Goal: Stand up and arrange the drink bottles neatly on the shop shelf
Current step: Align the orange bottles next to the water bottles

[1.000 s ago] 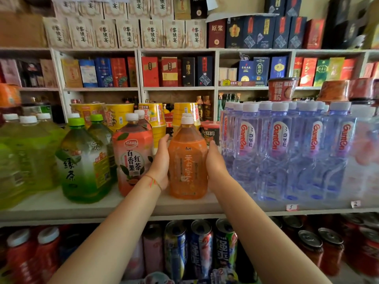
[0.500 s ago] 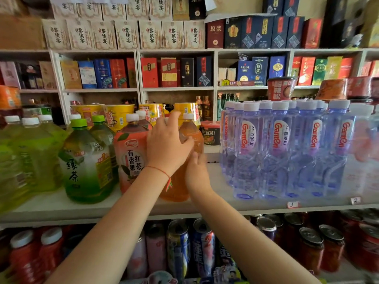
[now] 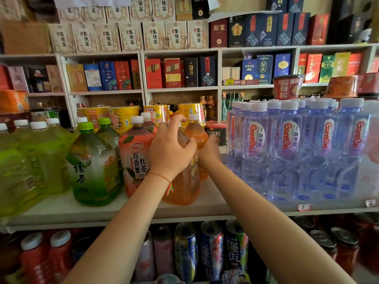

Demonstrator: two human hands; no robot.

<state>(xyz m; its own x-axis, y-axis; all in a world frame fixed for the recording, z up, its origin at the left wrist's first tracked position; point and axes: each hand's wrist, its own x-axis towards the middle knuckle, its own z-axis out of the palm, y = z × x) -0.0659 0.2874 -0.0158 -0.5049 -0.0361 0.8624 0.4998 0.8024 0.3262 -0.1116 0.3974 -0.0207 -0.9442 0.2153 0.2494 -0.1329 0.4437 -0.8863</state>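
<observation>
A person's left hand [image 3: 171, 149] grips the shoulder of the front orange bottle [image 3: 184, 181] on the shelf [image 3: 61, 210], fingers curled over its neck, while the right hand [image 3: 209, 150] reaches past it to the rear orange bottle [image 3: 195, 133]; whether that grip is closed on the bottle cannot be told. The front bottle stands under the left grip, touching the red tea bottle [image 3: 133, 160] to that grip's left; the water bottles [image 3: 287, 150] stand right of the right grip. The step in hand appears to be lining up the two orange bottles. The next move likely calls for easing the rear bottle squarely behind the front one without knocking its neighbours.
</observation>
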